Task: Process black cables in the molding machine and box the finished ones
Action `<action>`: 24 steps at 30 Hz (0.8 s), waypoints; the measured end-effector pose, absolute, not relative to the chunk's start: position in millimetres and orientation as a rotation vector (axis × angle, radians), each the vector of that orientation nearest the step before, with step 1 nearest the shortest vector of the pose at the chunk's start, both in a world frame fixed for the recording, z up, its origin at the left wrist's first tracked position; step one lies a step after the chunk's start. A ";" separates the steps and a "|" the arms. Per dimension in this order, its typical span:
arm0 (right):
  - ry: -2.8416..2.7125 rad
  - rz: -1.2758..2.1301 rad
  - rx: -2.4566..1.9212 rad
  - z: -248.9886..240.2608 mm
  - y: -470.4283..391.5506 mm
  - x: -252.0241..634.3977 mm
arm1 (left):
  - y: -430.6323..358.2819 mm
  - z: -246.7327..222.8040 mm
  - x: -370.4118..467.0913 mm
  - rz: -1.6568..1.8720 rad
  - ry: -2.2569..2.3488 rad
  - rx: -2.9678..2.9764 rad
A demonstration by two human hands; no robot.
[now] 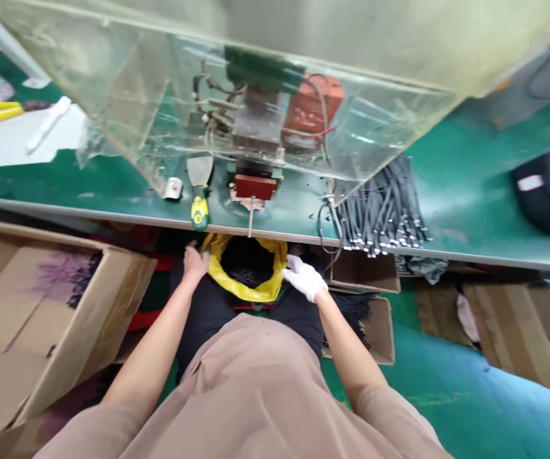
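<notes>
A yellow plastic bag [244,292] with a round, wide mouth sits at my lap, just under the bench edge. Thin dark pieces lie inside it, too shadowed to make out. My left hand [195,262], bare, is closed at the left side of the rim. On the right side, my right hand [305,278] in a white glove has its fingers pinched at the rim. Directly above the bag, a machine with a dark red block [256,187] and a thin metal rod [251,217] stands at the bench edge.
A clear guard [126,95] covers the machine. A scraper [200,191] and a bundle of black cables [383,207] lie on the green bench [452,185]. A large cardboard box [107,306] stands left; a smaller carton [381,331] holds black cables. Yellow-handled pliers [2,113] lie far left.
</notes>
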State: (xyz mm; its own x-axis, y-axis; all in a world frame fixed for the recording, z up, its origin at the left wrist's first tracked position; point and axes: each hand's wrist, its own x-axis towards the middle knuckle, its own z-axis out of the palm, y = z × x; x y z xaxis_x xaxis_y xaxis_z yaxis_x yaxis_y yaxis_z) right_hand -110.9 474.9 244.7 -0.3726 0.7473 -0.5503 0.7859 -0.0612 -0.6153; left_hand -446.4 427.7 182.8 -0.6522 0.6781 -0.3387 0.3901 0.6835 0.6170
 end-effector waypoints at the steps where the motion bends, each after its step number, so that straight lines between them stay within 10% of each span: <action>1: 2.188 -1.521 1.684 265.2 473.2 -103.1 | 424.1 186.5 -446.0 0.675 2.327 0.851; 5: 2.461 -1.576 1.773 346.8 481.2 -64.1 | 408.8 198.4 -440.9 0.651 2.268 0.968; 14: 2.326 -0.087 2.423 394.9 597.4 -33.5 | 393.0 233.2 -407.9 0.745 2.032 1.156; 24: 2.242 -0.511 2.751 408.6 623.3 -34.8 | 379.0 263.6 -430.0 1.059 1.773 1.080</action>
State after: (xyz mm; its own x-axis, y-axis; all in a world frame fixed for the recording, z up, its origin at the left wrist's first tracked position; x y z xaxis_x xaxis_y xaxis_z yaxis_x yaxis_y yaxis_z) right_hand -34.8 623.3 408.6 0.2174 0.9742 0.0606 0.8517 -0.1590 -0.4993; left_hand -430.0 379.0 263.6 -0.3256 0.9250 -0.1960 0.2659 0.2885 0.9198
